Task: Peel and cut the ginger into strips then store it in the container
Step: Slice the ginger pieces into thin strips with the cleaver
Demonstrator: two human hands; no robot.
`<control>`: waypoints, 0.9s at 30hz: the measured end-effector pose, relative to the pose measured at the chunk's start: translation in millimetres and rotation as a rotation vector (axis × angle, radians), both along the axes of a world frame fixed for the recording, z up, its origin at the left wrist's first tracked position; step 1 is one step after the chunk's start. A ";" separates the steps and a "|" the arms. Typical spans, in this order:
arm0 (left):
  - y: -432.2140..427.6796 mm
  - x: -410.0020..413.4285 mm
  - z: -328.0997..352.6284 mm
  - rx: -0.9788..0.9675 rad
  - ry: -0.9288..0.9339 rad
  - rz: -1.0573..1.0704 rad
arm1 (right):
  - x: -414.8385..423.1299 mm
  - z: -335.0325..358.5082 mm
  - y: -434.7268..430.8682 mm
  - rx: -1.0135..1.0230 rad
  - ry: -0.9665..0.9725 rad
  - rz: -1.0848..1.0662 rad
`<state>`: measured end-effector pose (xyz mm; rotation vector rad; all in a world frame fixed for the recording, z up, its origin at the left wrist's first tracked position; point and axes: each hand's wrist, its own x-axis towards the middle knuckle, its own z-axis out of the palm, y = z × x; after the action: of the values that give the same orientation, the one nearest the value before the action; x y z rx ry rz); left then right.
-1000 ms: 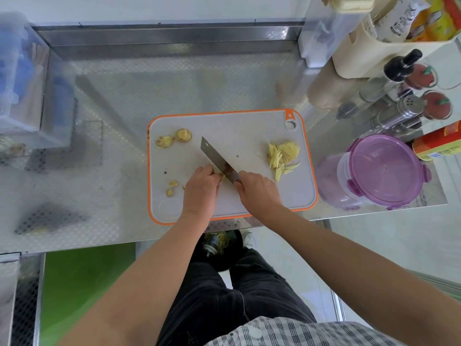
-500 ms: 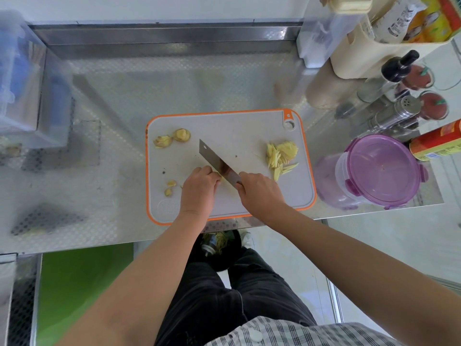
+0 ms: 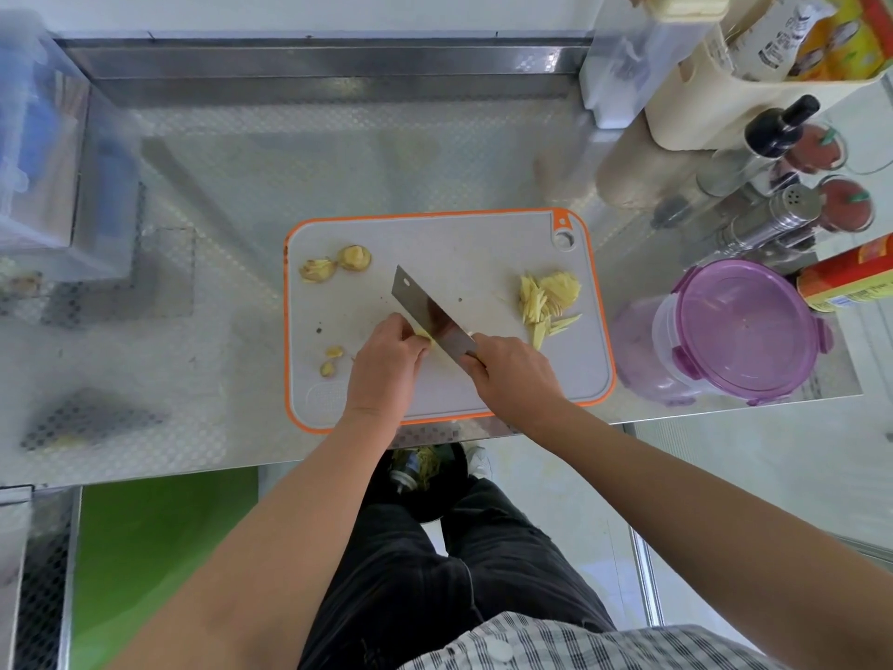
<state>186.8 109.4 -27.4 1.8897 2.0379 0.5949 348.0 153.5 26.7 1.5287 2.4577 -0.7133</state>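
Note:
A grey cutting board (image 3: 454, 244) with an orange rim lies in the middle of the steel counter. My right hand (image 3: 514, 374) grips the handle of a cleaver (image 3: 425, 311), whose blade slants up to the left. My left hand (image 3: 386, 362) holds a small ginger piece (image 3: 423, 336) down against the blade with curled fingers; most of it is hidden. A pile of ginger slices and strips (image 3: 548, 299) lies at the board's right. Two ginger chunks (image 3: 338, 263) sit at the upper left, and small scraps (image 3: 331, 360) lie near my left hand.
A lidded purple container (image 3: 734, 331) stands right of the board. Bottles, a shaker (image 3: 773, 220) and jars crowd the back right corner. A clear plastic box (image 3: 38, 166) sits at the far left. A bin with peelings (image 3: 420, 471) stands on the floor below the counter edge.
The two hands and the cleaver have stayed in nearly the same place on the board; the blade has shifted only slightly against the ginger.

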 end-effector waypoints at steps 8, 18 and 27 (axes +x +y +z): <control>1.3 -0.8 -1.3 -0.008 0.000 -0.015 | -9.8 -6.2 1.9 -0.005 -0.043 0.002; 3.2 -2.8 3.2 0.005 0.020 -0.033 | -3.1 2.5 -0.6 0.008 0.009 -0.003; 3.1 -1.7 2.9 -0.019 0.015 -0.026 | -17.8 -4.1 -2.8 -0.005 -0.068 -0.009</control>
<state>185.1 112.6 -24.6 1.9118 2.0180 0.5549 330.1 150.7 22.7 1.5368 2.3998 -0.6564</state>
